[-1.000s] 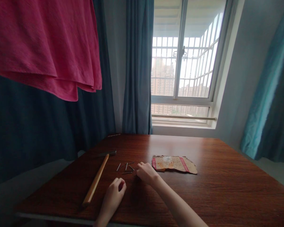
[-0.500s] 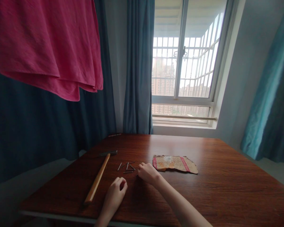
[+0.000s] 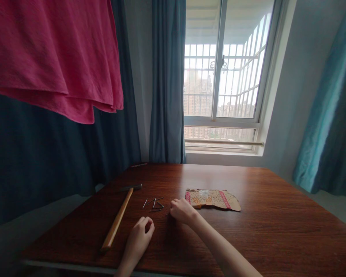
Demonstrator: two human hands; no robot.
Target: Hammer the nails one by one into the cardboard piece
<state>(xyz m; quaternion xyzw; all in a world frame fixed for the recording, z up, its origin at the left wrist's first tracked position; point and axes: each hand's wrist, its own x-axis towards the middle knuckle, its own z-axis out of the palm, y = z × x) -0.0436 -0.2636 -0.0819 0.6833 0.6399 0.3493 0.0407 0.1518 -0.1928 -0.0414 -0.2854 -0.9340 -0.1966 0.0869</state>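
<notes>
On the table, several loose metal nails lie in a small group. Just right of them is my right hand, its fingers pinched low over the wood; a thin dark tip like a nail's pokes out at its fingertips, the rest hidden. My left hand rests nearer the front edge, thumb and fingers curled into a loop, and nothing shows in it. To its left lies a hammer with a wooden handle and dark metal head. Beyond my right hand sits a torn, patterned piece of cardboard with pink bands.
The brown wooden table stretches to the wall below a barred window. A pink towel hangs at upper left before dark blue curtains. A small flat strip lies at the table's far left corner.
My right hand has shifted slightly to the right, away from the nails. My left hand keeps its curled shape. The whole view has moved a little.
</notes>
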